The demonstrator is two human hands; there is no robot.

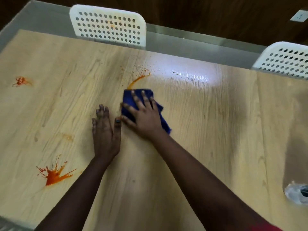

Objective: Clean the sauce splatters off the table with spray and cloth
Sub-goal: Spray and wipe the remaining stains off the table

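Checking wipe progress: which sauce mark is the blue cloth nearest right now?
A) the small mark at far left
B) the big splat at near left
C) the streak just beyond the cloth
C: the blue cloth, pressed flat under the right hand, sits at the end of the orange streak.

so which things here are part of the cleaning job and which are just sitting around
Part of the job:
- blue cloth under the right hand
- sauce streak beyond the cloth
- big splatter near left
- small splatter far left
- faint smear
- table

Just there:
- two white chairs
- blurred clear object, right edge
- left hand, flat on table
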